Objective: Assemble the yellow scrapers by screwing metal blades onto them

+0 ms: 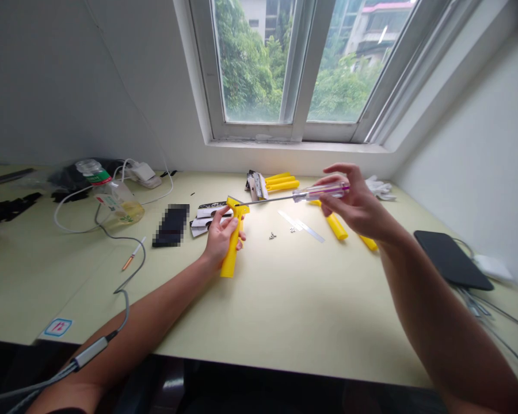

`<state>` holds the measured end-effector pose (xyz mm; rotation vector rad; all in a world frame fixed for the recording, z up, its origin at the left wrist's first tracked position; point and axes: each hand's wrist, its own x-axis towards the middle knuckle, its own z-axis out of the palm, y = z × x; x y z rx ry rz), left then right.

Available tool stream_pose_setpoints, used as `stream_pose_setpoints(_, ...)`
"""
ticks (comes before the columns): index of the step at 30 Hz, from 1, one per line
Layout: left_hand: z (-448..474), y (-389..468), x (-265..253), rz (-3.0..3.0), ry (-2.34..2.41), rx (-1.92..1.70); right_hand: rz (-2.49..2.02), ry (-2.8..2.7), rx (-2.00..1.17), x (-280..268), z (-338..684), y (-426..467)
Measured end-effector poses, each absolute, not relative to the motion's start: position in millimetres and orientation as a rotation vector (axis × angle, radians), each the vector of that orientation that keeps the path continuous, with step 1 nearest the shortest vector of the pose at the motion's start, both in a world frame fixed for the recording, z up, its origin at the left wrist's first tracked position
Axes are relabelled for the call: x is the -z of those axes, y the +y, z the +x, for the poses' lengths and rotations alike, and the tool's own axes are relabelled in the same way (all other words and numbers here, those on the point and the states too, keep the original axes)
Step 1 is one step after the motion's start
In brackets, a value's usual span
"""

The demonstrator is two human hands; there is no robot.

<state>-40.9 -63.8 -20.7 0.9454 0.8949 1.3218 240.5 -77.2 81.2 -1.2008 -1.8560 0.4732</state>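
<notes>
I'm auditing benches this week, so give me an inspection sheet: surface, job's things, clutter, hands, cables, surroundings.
Surface: pale table, numbered label near its front edge.
Job's things: yellow tool, screwdriver tip at its head; small metal parts, flat strips, yellow handles nearby.
Clutter: bottle with some liquid, dark pixelated object.
Hands: left hand grips the yellow tool; right hand holds the screwdriver.
Cables: grey cable crosses in view over the left forearm; white cable by the bottle.
Surroundings: window, trees outside.
</notes>
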Motion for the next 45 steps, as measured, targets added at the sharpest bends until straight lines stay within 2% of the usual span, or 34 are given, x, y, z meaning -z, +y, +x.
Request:
stream_pose_setpoints(7, -41, -64, 23, 0.959, 0.901, -1.315, -1.199, -1.804, -0.481, -77, 239, -72)
stream_pose_setpoints(11, -39, -66, 23, 0.973, 0.873, -1.302, -1.271, -1.723, -0.315, -76, 239, -72)
stream_pose_setpoints(18, -38, -66, 24, 0.97, 0.888, -1.307, -1.242, -1.752, -0.346, -76, 237, -74)
stream_pose_setpoints(21, -39, -66, 23, 0.962, 0.893, -1.32, -1.152, -1.812, -0.482, -77, 235, -75)
stream_pose_setpoints(25, -39, -67, 23, 0.975, 0.89, -1.312, -1.272, -1.736, -0.362, -79, 237, -76)
stream_pose_setpoints(29, -39, -67, 24, 0.976, 0.906, -1.303, -1.197, -1.822, -0.475, -78, 241, -74)
stream_pose_setpoints(32, -39, -66, 25, 0.973, 0.901, -1.303, -1.302, -1.761, -0.365, -76, 244, -71)
stream_pose_setpoints(36, -38, -66, 25, 0.953, 0.895, -1.3, -1.208, -1.798, -0.484, -72, 246, -68)
stream_pose_setpoints(45, -38, -68, 22, 0.94, 0.895, -1.292, -1.269, -1.771, -0.398, -75, 247, -69)
